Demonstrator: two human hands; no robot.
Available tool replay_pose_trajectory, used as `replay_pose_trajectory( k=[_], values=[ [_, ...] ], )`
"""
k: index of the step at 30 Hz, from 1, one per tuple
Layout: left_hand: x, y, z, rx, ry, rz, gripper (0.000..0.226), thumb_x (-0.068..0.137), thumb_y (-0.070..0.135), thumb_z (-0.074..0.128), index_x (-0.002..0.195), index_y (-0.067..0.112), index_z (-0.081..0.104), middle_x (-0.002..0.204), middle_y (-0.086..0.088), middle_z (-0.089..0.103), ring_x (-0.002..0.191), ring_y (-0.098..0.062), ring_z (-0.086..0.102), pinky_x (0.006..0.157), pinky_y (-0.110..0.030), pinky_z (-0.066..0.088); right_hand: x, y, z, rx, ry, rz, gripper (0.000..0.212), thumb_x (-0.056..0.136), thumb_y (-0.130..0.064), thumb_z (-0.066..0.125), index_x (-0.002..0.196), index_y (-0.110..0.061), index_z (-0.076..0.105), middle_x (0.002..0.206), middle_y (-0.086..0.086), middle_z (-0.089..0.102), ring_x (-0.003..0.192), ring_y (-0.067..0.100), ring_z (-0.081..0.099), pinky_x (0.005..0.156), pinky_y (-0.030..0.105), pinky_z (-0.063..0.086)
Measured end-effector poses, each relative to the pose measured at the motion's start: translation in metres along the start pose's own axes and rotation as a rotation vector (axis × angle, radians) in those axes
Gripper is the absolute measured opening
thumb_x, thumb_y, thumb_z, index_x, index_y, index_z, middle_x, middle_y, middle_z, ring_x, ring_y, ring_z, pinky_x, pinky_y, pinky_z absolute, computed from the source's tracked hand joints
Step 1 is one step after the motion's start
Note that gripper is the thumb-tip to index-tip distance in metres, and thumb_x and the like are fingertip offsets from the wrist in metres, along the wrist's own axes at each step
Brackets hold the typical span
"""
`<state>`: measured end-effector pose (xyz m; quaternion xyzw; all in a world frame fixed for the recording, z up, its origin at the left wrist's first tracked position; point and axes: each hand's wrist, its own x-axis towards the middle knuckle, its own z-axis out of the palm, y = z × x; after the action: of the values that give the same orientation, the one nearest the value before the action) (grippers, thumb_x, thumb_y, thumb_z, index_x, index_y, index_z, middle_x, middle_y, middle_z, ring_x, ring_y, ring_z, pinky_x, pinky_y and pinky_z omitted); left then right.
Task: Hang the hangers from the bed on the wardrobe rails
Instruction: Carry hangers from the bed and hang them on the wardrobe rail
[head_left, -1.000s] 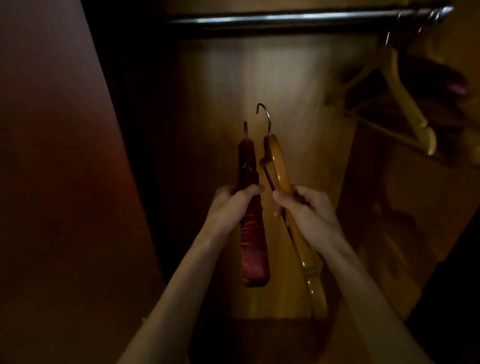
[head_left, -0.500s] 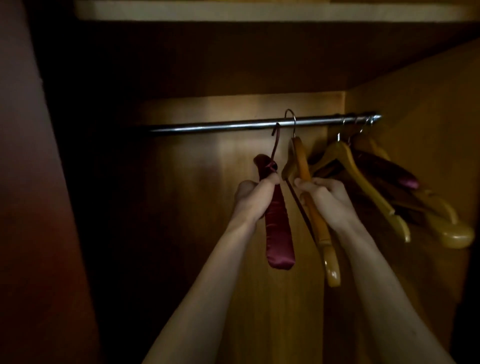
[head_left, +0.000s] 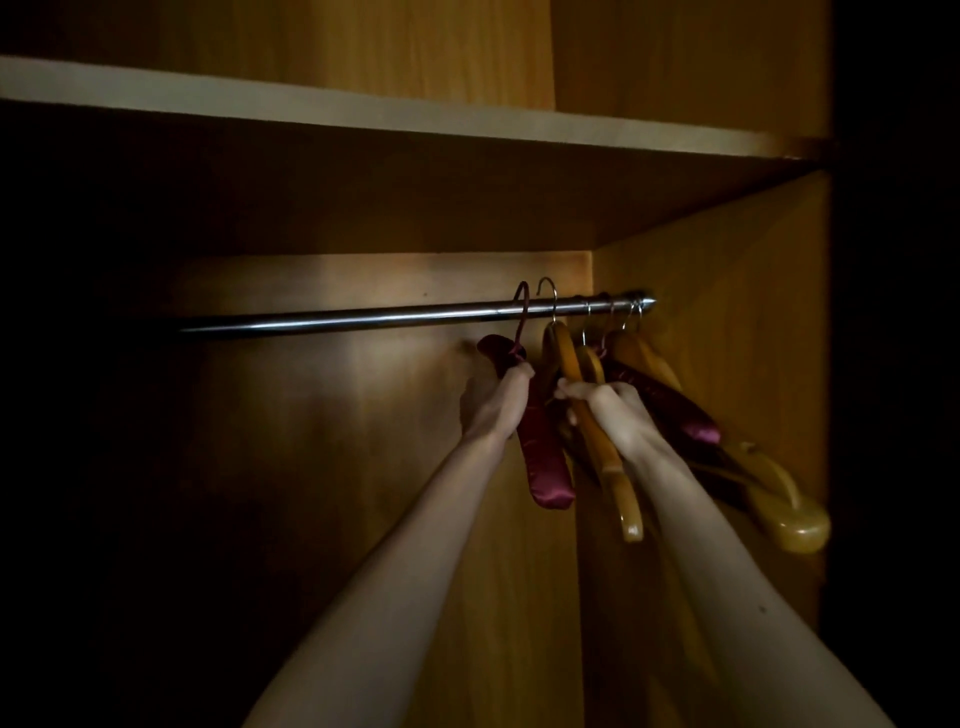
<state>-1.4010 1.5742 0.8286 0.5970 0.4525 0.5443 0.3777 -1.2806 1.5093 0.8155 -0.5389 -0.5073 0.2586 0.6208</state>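
Observation:
A steel wardrobe rail (head_left: 363, 316) runs across the dim wardrobe to its right wall. My left hand (head_left: 493, 400) grips a padded maroon hanger (head_left: 545, 457), whose hook curves over the rail. My right hand (head_left: 608, 410) grips a wooden hanger (head_left: 618, 483); its metal hook rises just above the rail, right of the maroon one. Both hangers point down and towards me.
Several hangers (head_left: 779, 499), wooden and one maroon padded, hang bunched at the rail's right end against the side wall (head_left: 727, 270). A shelf (head_left: 363, 119) spans close above the rail. The left part of the wardrobe is in deep shadow.
Both hands have lifted their hangers up to the rail and shifted right, closer to the hanging bunch. The hooks now sit at or over the rail.

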Motion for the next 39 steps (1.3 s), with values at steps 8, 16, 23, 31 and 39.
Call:
replay_pose_trajectory(
  k=[8, 16, 23, 31, 39],
  values=[
    [0.022, -0.003, 0.037, -0.122, -0.109, -0.113, 0.021, 0.084, 0.042, 0.058, 0.092, 0.024, 0.065, 0.103, -0.005, 0.070, 0.091, -0.021, 0.066, 0.080, -0.035, 0.055, 0.013, 0.009, -0.014, 0.020, -0.058, 0.063, 0.013, 0.095, -0.032, 0.061, 0.086, -0.022, 0.062, 0.090, 0.003, 0.069, 0.082, 0.018, 0.065, 0.063, 0.028, 0.046],
    [0.029, -0.005, 0.062, -0.084, -0.146, -0.139, 0.019, 0.087, 0.036, 0.055, 0.093, 0.021, 0.065, 0.102, -0.008, 0.067, 0.092, -0.025, 0.064, 0.090, -0.040, 0.053, 0.022, 0.024, -0.020, 0.035, -0.063, 0.148, 0.042, 0.099, -0.037, 0.056, 0.128, -0.008, 0.062, 0.103, 0.007, 0.066, 0.099, 0.026, 0.064, 0.083, 0.032, 0.050],
    [0.008, -0.013, 0.056, -0.147, -0.225, -0.104, 0.035, 0.099, 0.048, 0.050, 0.120, 0.021, 0.059, 0.103, 0.000, 0.065, 0.090, -0.015, 0.061, 0.072, -0.029, 0.050, 0.011, 0.032, -0.027, 0.065, -0.112, 0.115, 0.049, 0.100, -0.041, 0.054, 0.141, -0.015, 0.052, 0.129, 0.010, 0.063, 0.112, 0.026, 0.061, 0.093, 0.033, 0.046],
    [-0.066, -0.106, 0.033, -0.087, -0.097, 0.000, 0.044, 0.102, 0.053, 0.046, 0.102, 0.017, 0.072, 0.074, -0.003, 0.062, 0.058, -0.014, 0.053, 0.049, -0.025, 0.040, -0.069, 0.085, -0.018, -0.151, 0.078, -0.130, 0.039, 0.102, -0.053, 0.041, 0.132, -0.034, 0.054, 0.107, -0.023, 0.055, 0.096, -0.006, 0.054, 0.079, 0.015, 0.042],
    [-0.168, -0.297, 0.034, 0.154, -0.464, -0.390, 0.018, 0.098, 0.021, 0.062, 0.086, 0.012, 0.073, 0.065, 0.002, 0.062, 0.043, -0.008, 0.045, 0.045, -0.022, 0.036, -0.174, 0.194, -0.019, -0.201, 0.145, -0.256, 0.026, 0.104, -0.024, 0.043, 0.114, -0.020, 0.067, 0.072, -0.009, 0.061, 0.052, 0.009, 0.055, 0.045, 0.010, 0.035]
  ],
)
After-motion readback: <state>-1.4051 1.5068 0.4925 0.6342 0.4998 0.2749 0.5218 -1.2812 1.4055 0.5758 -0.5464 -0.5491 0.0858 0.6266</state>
